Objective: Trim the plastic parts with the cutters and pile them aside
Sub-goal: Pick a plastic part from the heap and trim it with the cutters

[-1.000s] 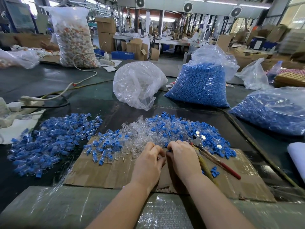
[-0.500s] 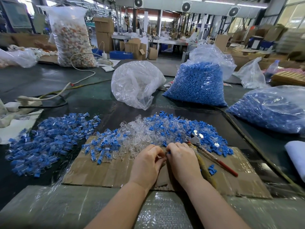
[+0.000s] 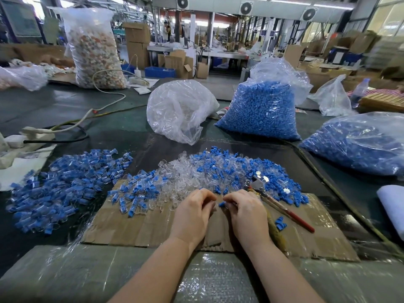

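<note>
Low in the middle of the frame, the right hand (image 3: 244,212) pinches a small blue part (image 3: 222,204) in its fingertips; the left hand (image 3: 193,212) sits close beside it with fingers curled, but I cannot tell if its grip holds anything; the cutters (image 3: 275,203) lie untouched on the cardboard (image 3: 142,226) just right of the hands; the finished pile (image 3: 65,184) waits at middle left; it looks like a part is being readied, so next someone must pick up the cutters.
</note>
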`<state>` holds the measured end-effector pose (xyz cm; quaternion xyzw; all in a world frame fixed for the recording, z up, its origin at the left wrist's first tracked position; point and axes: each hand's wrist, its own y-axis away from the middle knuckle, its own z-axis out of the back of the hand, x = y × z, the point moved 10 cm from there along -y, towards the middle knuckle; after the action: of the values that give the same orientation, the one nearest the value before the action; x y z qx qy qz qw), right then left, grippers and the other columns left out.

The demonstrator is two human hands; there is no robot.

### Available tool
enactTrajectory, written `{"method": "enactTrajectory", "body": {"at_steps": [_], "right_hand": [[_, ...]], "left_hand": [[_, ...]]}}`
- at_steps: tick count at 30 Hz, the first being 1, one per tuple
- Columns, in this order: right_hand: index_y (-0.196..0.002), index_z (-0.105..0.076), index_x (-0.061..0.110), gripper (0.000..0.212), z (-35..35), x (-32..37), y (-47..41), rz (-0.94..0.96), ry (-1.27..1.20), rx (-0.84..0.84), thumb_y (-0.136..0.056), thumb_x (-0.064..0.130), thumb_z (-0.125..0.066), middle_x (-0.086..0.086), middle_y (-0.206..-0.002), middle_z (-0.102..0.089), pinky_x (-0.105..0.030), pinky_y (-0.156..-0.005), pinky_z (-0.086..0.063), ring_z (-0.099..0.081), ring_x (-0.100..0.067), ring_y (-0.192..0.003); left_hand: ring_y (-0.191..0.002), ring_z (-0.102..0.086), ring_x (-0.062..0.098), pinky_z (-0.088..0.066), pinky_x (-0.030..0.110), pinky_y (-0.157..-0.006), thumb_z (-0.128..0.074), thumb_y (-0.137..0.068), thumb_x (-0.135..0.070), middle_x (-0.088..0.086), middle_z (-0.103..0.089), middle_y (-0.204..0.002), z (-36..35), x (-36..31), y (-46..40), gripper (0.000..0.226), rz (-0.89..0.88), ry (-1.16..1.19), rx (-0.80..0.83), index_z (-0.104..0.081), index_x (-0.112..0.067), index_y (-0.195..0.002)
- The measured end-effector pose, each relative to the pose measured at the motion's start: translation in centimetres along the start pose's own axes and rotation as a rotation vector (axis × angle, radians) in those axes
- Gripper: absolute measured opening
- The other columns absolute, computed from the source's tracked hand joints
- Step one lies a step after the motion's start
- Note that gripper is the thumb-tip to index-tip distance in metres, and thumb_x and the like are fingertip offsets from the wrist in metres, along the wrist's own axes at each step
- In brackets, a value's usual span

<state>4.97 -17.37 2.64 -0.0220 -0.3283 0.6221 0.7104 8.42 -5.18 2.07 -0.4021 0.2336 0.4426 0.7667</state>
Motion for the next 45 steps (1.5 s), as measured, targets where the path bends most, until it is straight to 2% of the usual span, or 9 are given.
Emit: {"method": "enactTrajectory", "body": {"at_steps": [5, 8, 12, 15, 19, 22, 28, 37, 45], "right_hand": [[-0.105, -0.068, 0.027, 0.021, -0.4, 0.3, 0.4, 0.002, 0.169, 0.022, -0.092, 0.033, -0.052, 0.009, -0.106, -0.060, -0.031, -0.090, -0.024, -0.048, -0.015, -0.104], [-0.101, -0.067, 0.030, 0.021, -0.9, 0.5, 0.5, 0.019, 0.205, 0.059, -0.095, 0.035, -0.047, 0.011, -0.106, -0.058, -0.031, -0.091, -0.020, -0.046, -0.014, -0.106], [-0.085, -0.063, 0.021, 0.005, 0.2, 1.2, 0.7, 0.033, 0.173, -0.031, -0.089, 0.018, -0.060, 0.006, -0.085, -0.064, -0.032, -0.084, -0.024, -0.057, -0.019, -0.087], [-0.079, -0.063, 0.018, 0.012, 1.1, 1.5, 1.0, 0.059, 0.118, -0.125, -0.079, 0.008, -0.070, 0.005, -0.070, -0.063, -0.032, -0.076, -0.029, -0.059, -0.021, -0.070], [-0.095, -0.072, 0.010, 0.018, 1.4, 1.0, 1.1, 0.081, -0.022, -0.150, -0.081, 0.006, -0.062, -0.003, -0.083, -0.070, -0.035, -0.081, -0.044, -0.062, -0.026, -0.080], [-0.101, -0.072, 0.007, 0.026, 1.3, 0.8, 1.2, 0.069, -0.122, -0.127, -0.080, -0.005, -0.065, -0.005, -0.090, -0.071, -0.025, -0.082, -0.042, -0.062, -0.024, -0.086], [-0.082, -0.069, 0.014, 0.002, 1.1, 0.7, 1.4, 0.033, -0.170, -0.092, -0.084, 0.013, -0.069, 0.003, -0.077, -0.067, -0.026, -0.070, -0.045, -0.059, -0.016, -0.077], [-0.060, -0.058, 0.017, 0.024, 1.0, 1.3, 1.5, 0.052, -0.040, -0.104, -0.071, 0.019, -0.079, 0.002, -0.057, -0.057, -0.034, -0.065, -0.039, -0.056, -0.022, -0.059], [-0.072, -0.066, 0.018, 0.015, 0.9, 1.7, 1.6, 0.111, -0.077, -0.097, -0.073, 0.023, -0.079, 0.005, -0.068, -0.064, -0.032, -0.068, -0.040, -0.058, -0.018, -0.068]], "left_hand": [[-0.075, -0.051, -0.002, -0.035, 0.001, -0.069, -0.060, -0.089, -0.014, -0.014, -0.057, -0.082, 0.0, 0.5, 0.0, 0.007, 0.041, 0.018, -0.002, -0.063, -0.019, -0.091], [-0.074, -0.051, -0.005, -0.036, 0.001, -0.069, -0.060, -0.088, -0.014, -0.015, -0.057, -0.080, 0.0, 0.5, 0.1, 0.008, 0.047, 0.030, 0.007, -0.062, -0.022, -0.088], [-0.073, -0.052, -0.006, -0.037, 0.001, -0.068, -0.060, -0.089, -0.014, -0.017, -0.057, -0.077, -0.1, 0.5, 0.2, 0.015, 0.066, 0.061, 0.027, -0.057, -0.028, -0.084], [-0.072, -0.054, -0.004, -0.039, 0.002, -0.067, -0.060, -0.089, -0.014, -0.017, -0.058, -0.075, -0.2, 0.7, 0.2, 0.020, 0.090, 0.095, 0.031, -0.055, -0.031, -0.080], [-0.070, -0.057, -0.002, -0.041, 0.005, -0.065, -0.060, -0.089, -0.013, -0.014, -0.061, -0.072, -0.3, 1.0, 0.2, 0.027, 0.131, 0.149, 0.034, -0.052, -0.035, -0.076], [-0.068, -0.057, -0.004, -0.041, 0.004, -0.063, -0.060, -0.089, -0.013, -0.014, -0.061, -0.071, -0.2, 1.3, 0.2, 0.027, 0.157, 0.172, 0.030, -0.053, -0.035, -0.075], [-0.067, -0.055, -0.008, -0.039, 0.003, -0.062, -0.060, -0.088, -0.011, -0.012, -0.060, -0.070, 0.0, 1.4, 0.2, 0.026, 0.169, 0.214, 0.019, -0.055, -0.032, -0.075], [-0.070, -0.057, -0.007, -0.042, 0.005, -0.064, -0.062, -0.087, -0.013, -0.015, -0.063, -0.072, -0.7, 1.4, 0.2, 0.028, 0.130, 0.177, 0.058, -0.055, -0.036, -0.075], [-0.072, -0.056, -0.007, -0.040, 0.002, -0.064, -0.058, -0.090, -0.014, -0.015, -0.061, -0.077, -0.6, 1.5, 0.1, 0.025, 0.162, 0.212, 0.082, -0.056, -0.036, -0.079]]}}
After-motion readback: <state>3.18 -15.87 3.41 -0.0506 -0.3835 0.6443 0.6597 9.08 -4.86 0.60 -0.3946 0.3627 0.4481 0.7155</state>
